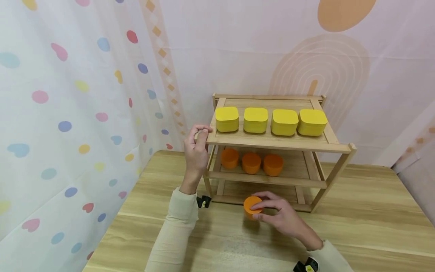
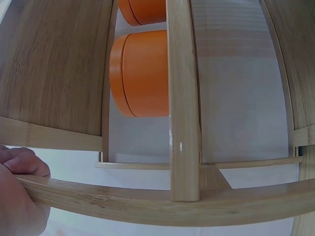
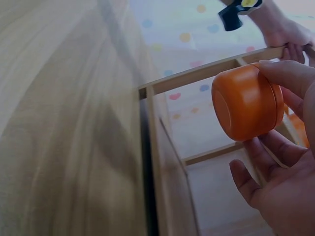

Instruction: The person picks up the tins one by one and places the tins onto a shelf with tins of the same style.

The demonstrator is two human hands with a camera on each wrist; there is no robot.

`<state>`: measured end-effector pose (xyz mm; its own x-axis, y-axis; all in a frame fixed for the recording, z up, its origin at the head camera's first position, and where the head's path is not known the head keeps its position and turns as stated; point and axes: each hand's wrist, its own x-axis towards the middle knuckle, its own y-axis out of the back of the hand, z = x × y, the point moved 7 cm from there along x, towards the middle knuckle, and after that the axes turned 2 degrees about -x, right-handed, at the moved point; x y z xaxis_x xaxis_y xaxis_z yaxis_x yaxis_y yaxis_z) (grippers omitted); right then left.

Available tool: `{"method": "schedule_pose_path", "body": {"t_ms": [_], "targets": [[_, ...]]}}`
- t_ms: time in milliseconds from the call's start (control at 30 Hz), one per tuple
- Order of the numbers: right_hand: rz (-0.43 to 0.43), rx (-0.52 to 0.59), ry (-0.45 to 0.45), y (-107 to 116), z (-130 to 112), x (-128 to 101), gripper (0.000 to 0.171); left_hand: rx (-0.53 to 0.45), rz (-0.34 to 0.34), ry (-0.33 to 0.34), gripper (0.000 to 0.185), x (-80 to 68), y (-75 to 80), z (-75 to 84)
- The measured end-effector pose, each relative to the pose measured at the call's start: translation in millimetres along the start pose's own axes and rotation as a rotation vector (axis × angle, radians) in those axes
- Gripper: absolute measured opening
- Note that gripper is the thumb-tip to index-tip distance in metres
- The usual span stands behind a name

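In the head view my right hand [image 1: 280,215] grips a round orange canister [image 1: 252,206] with a lid, held off the table in front of the rack's lowest shelf. The right wrist view shows thumb and fingers around that canister [image 3: 246,103], tilted on its side from that angle. My left hand [image 1: 198,149] holds the top left corner of a wooden three-tier rack [image 1: 272,144]; its thumb and curled fingers [image 2: 24,164] clasp the frame. On the middle shelf sit three orange canisters [image 1: 251,163] in a row.
Several yellow rounded-square boxes [image 1: 255,121] line the rack's top shelf. The rack stands on a wood-grain table [image 1: 367,219]. Behind it hangs a patterned curtain [image 1: 244,49], with a dotted one [image 1: 85,113] on the left.
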<state>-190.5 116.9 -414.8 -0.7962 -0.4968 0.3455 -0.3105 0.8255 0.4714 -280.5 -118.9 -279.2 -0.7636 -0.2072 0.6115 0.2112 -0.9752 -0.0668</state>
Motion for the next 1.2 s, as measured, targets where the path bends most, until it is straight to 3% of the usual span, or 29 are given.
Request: {"method": "schedule_pose_path", "body": {"t_ms": [167, 567, 767, 933, 1200], "targets": [[0.008, 0.01, 0.051, 7.3, -10.1, 1.1, 0.019, -0.003, -0.001, 0.006, 0.026, -0.6, -0.2, -0.3], [0.024, 0.022, 0.064, 25.8, -28.5, 3.5, 0.018, 0.013, 0.008, -0.016, 0.025, -0.1, 0.4, -0.2], [0.05, -0.007, 0.131, 33.2, -41.4, 5.3, 0.02, 0.013, 0.006, -0.017, 0.025, -0.2, 0.7, -0.1], [0.057, 0.033, 0.191, 38.4, -50.5, 6.7, 0.024, 0.014, 0.003, -0.012, 0.025, -0.3, 0.7, -0.6], [0.068, 0.047, 0.213, 51.1, -59.5, 8.4, 0.026, 0.008, 0.0, -0.006, 0.026, -0.6, 0.3, -1.1]]}}
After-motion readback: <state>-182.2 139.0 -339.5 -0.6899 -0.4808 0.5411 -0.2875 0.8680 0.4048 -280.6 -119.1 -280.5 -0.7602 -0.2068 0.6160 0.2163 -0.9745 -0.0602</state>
